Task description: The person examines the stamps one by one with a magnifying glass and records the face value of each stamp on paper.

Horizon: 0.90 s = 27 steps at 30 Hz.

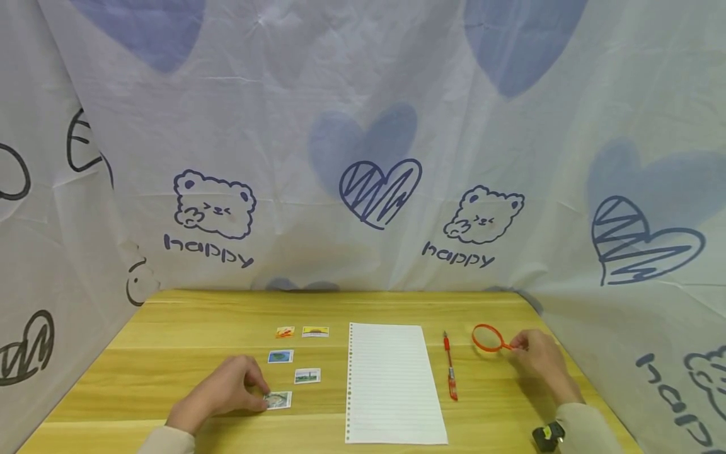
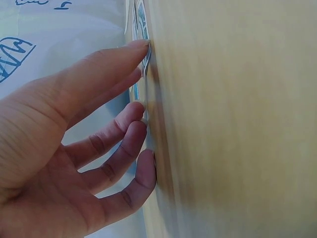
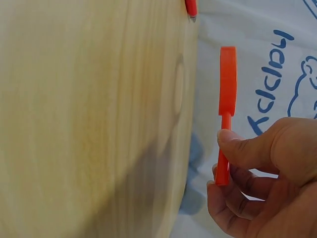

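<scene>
My right hand (image 1: 539,359) holds a red magnifying glass (image 3: 228,82) by its handle, thumb on one side and fingers on the other. In the right wrist view the lens frame stands edge-on, raised off the wooden table. At the lower left, my left hand (image 1: 227,388) pinches the left edge of a postage stamp (image 1: 280,400) between thumb and index finger. That stamp's edge is slightly bent up in the left wrist view, and the fingertips cover part of it. The other left fingers (image 2: 111,168) curve loosely near the tabletop.
More stamps lie behind it: a green-grey one (image 1: 307,376), a blue one (image 1: 280,356), a yellow one (image 1: 315,331) and a red-orange one (image 1: 285,332). A lined paper sheet (image 1: 391,384) lies mid-table, a red pen (image 1: 450,369) beside it. Printed cloth (image 1: 295,126) surrounds the table.
</scene>
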Each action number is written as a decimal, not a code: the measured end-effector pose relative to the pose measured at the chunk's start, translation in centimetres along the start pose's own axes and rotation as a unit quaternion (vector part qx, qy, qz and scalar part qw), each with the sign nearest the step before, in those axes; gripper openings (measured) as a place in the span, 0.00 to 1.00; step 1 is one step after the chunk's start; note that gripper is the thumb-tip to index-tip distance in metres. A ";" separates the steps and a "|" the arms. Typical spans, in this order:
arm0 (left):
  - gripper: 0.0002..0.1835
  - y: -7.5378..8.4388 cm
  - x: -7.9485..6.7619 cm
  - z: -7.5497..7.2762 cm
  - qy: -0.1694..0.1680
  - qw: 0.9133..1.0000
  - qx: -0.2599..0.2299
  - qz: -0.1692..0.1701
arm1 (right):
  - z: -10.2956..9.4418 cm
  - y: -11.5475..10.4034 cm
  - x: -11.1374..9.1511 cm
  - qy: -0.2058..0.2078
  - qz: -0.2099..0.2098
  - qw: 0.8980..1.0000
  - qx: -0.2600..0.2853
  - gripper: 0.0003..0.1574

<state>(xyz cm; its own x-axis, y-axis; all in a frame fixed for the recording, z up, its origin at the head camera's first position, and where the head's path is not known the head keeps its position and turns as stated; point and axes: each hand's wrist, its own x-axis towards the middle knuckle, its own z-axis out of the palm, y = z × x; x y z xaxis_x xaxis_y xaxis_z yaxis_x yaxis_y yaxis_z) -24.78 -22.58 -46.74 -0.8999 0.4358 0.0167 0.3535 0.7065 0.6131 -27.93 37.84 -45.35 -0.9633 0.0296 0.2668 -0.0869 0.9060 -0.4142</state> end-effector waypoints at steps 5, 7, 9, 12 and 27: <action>0.08 0.0 0.0 0.0 0.001 1.000 0.001 -0.003 | 0.2 0.6 0.2 -0.008 0.018 1.000 -0.004 0.05; 0.09 0.0 0.0 0.0 0.001 1.000 -0.001 -0.005 | 0.3 0.8 0.2 -0.012 0.023 1.000 -0.007 0.06; 0.09 -0.1 0.0 0.0 0.003 1.000 -0.003 -0.002 | 0.5 1.1 0.3 -0.015 0.028 0.999 -0.012 0.07; 0.09 -0.1 0.0 0.0 0.003 1.000 -0.007 -0.001 | 0.7 1.6 0.4 -0.022 0.031 0.999 -0.020 0.07; 0.09 -0.3 0.0 0.2 0.009 1.000 -0.003 -0.008 | 0.9 2.2 0.5 -0.053 0.035 0.998 -0.024 0.04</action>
<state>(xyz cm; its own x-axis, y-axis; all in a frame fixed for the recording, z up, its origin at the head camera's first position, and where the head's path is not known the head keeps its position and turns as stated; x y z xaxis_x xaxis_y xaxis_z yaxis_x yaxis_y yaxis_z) -24.81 -22.70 -47.09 -0.9099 0.4144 0.0199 0.3372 0.7108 0.6173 -28.79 39.43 -46.90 -0.9881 0.0516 0.1447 -0.0083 0.9225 -0.3860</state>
